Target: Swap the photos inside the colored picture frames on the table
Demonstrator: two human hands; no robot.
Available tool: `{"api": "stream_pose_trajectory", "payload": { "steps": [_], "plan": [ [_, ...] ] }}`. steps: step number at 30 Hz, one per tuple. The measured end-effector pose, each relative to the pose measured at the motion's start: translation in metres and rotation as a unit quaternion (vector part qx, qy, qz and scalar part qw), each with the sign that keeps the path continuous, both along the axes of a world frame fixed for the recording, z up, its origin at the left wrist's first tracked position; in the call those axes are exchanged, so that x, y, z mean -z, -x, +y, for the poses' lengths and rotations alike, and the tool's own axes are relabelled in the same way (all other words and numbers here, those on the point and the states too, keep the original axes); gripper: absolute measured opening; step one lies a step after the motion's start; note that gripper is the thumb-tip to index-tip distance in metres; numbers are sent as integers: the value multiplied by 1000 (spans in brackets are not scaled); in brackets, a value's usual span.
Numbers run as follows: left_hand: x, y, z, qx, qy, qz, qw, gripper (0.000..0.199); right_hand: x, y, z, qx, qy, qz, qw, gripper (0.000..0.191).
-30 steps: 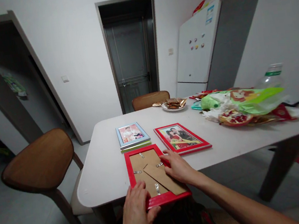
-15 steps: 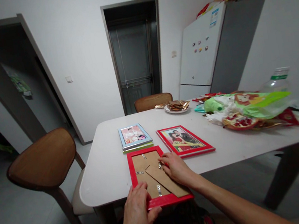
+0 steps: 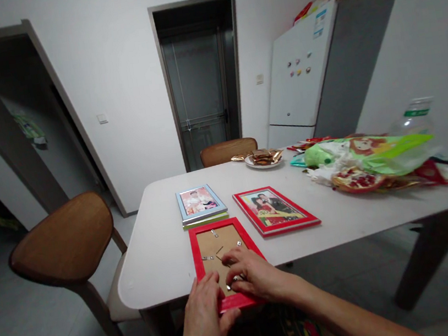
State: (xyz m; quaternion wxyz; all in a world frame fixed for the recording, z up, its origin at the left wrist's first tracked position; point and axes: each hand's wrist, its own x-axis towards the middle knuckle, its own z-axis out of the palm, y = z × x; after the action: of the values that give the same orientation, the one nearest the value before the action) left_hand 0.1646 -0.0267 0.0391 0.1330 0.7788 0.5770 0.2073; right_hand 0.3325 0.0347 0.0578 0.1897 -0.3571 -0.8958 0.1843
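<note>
Two-handed, working on the back of a red frame (image 3: 214, 247), gripped at its near left corner by the left hand (image 3: 204, 306), with fingers over the rim and thumb along the near edge. At the backing (image 3: 225, 237) with the right hand (image 3: 254, 274), fingers curled, tips beside the near clip (image 3: 229, 287); whether pinching or merely pressing, cannot tell. To do this well, probably best to brace the corner, move the clip lightly with fingertips, and avoid prying at the backing. Also worth guarding against tipping, given the overhang: lying back upward, with far end over the table (image 3: 157, 255) and near end past its edge. Pointing forward, with long axis running fore and aft, leaning a little left at the far end, toward the blue frame (image 3: 199, 202) just beyond.
</note>
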Motion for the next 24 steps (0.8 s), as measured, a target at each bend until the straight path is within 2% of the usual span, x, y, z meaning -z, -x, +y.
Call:
{"api": "stream_pose_trajectory", "payload": {
  "steps": [6, 13, 17, 22, 24],
  "plan": [
    [0, 0, 0, 4, -18, -13, 1000, 52, -1, 18, 15, 34, -26, 19, 999, 25],
    [-2, -1, 0, 13, -27, -16, 999, 42, 9, 57, 40, 103, -69, -45, 991, 19],
    [-1, -1, -1, 5, -8, 0, 1000, 34, 13, 59, 47, 134, -65, -59, 987, 19],
    [0, 0, -1, 7, -11, -3, 1000, 47, 12, 51, 58, 198, -100, -77, 972, 26],
    [0, -1, -1, 5, -12, -4, 1000, 44, 13, 49, 64, 222, -106, -96, 964, 27]
  ]
}}
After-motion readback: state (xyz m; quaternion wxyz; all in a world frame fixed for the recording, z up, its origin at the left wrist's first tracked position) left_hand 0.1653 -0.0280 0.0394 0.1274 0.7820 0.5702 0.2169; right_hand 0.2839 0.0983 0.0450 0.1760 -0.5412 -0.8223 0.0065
